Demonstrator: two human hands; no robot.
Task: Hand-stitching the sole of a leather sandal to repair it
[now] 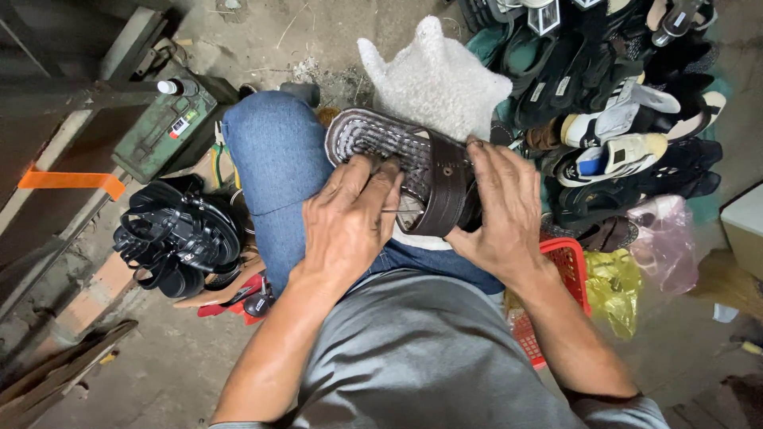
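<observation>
Both hands [421, 214] grip brown sandal [405, 163] between them.

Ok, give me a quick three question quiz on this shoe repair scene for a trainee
1. True or false: both hands rest on the brown sandal on the person's lap.
2. Which hand lies over the sandal's wide strap? A) left hand B) right hand
3. What colour is the basket beside the person's right arm?

Key
1. True. The left hand presses the woven footbed and the right hand grips the strap side.
2. B.
3. Red. It sits next to a yellow bag, below the pile of shoes.
</observation>
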